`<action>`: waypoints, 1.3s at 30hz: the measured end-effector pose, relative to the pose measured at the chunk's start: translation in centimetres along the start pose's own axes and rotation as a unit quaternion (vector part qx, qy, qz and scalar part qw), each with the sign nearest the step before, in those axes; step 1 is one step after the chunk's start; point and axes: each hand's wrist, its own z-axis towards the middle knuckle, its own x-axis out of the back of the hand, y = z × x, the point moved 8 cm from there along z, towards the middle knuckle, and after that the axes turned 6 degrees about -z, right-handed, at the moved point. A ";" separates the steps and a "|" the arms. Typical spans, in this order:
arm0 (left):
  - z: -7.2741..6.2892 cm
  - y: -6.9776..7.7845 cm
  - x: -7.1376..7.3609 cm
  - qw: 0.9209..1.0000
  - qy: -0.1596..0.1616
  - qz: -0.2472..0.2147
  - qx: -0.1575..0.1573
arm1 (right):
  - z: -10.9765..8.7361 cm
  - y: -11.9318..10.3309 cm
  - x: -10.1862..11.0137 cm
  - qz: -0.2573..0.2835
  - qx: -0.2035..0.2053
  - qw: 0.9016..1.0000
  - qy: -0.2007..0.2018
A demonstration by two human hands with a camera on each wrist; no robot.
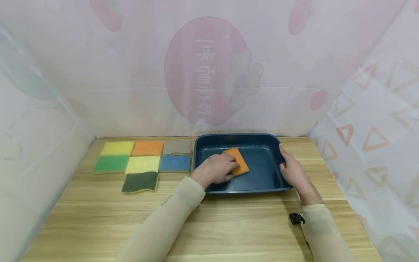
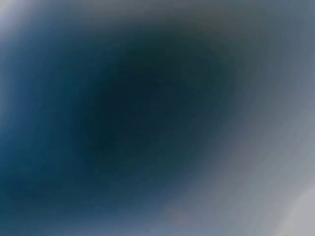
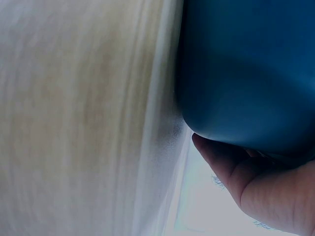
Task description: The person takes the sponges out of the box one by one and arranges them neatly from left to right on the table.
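A dark blue rectangular basin point(image 1: 258, 182) rests on the wooden table. Inside it, an orange sponge point(image 1: 241, 165) lies at a slant, its left part covered by my left hand point(image 1: 217, 168). The fingers of that hand bend over the sponge and hold it. At the basin's right wall, my right hand point(image 1: 292, 171) grips the rim, thumb at the edge. In the right wrist view, fingers point(image 3: 221, 157) of this hand lie against the outer side of the basin point(image 3: 246, 73). The left wrist view is a dark blue blur.
Left of the basin lie several sponges: yellow point(image 1: 118, 148), orange point(image 1: 148, 148), grey point(image 1: 177, 147), green point(image 1: 111, 163), pale yellow point(image 1: 142, 164) and blue point(image 1: 175, 163), with a dark green one point(image 1: 140, 182) nearer me. A printed curtain point(image 1: 137, 109) hangs behind the table point(image 1: 98, 225).
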 end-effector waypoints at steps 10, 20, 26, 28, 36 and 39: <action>-0.2 0.7 0.8 0.999 0.027 0.026 -0.027 | 0.1 0.1 0.0 0.002 -0.003 1.000 -0.003; 0.3 0.6 -0.4 0.999 -0.046 -0.012 -0.023 | 0.1 -0.1 0.1 0.006 -0.002 1.000 -0.003; 0.2 0.5 -0.5 0.999 -0.048 -0.004 -0.010 | 0.1 -0.1 0.0 0.001 0.000 1.000 -0.003; 0.2 0.6 -0.3 0.999 -0.032 0.016 -0.009 | 0.1 -0.1 0.0 0.002 -0.001 1.000 -0.005; 0.0 0.7 0.4 0.998 0.019 0.056 0.000 | 0.0 -0.1 -0.1 0.004 0.000 1.000 -0.006; -0.2 0.7 0.6 0.998 0.011 0.069 0.005 | 0.0 -0.2 0.0 0.003 0.001 1.000 -0.004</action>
